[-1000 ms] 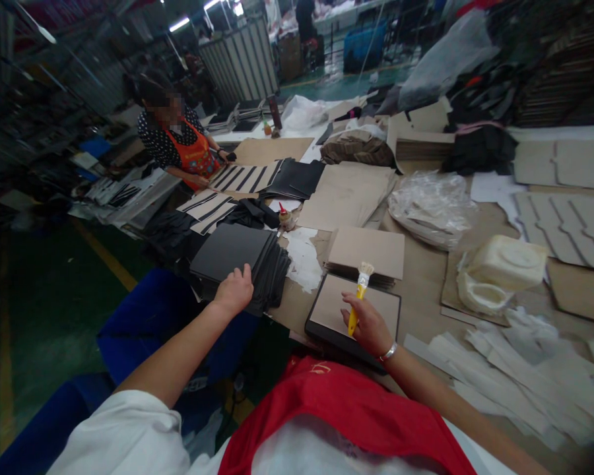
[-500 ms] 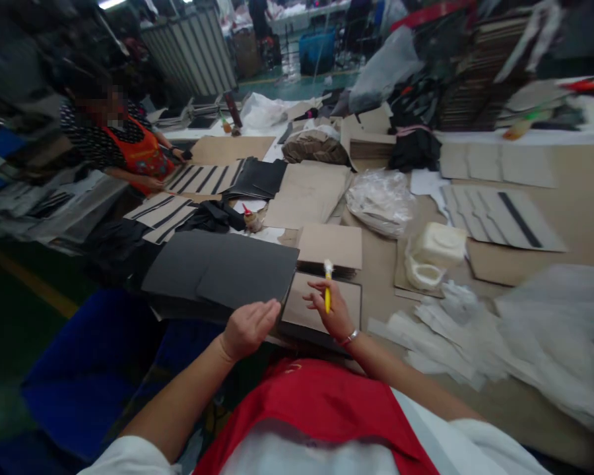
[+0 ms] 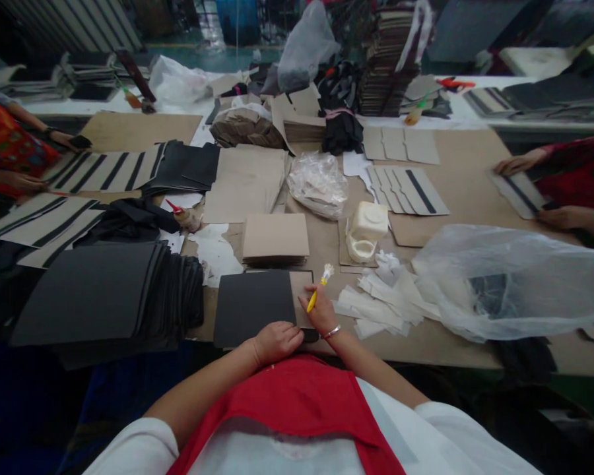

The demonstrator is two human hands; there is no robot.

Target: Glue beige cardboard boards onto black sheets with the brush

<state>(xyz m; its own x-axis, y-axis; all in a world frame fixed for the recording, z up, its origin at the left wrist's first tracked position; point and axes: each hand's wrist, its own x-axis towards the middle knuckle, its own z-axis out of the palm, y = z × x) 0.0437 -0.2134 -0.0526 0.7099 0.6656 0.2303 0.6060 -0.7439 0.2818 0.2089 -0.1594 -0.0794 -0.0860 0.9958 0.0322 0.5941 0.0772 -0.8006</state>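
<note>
My left hand (image 3: 275,342) rests with curled fingers on the near edge of a black sheet (image 3: 252,305), holding it flat over a brown card (image 3: 301,285) at the table's front. My right hand (image 3: 320,314) is closed round a yellow-handled brush (image 3: 318,290), bristles up, and its fingers touch the sheet's right edge. A thick stack of black sheets (image 3: 103,297) lies to the left. A stack of brown cards (image 3: 275,239) sits just beyond the sheet.
A white glue tub (image 3: 369,227) stands right of the card stack, with white paper strips (image 3: 381,303) and a large clear plastic bag (image 3: 509,280) nearer right. Other people's hands work striped cards at far left (image 3: 59,138) and far right (image 3: 519,161). Piles of material crowd the back.
My left hand left the black stack, brought one black sheet to the right and laid it over the brown card in front of me. The view swung right.
</note>
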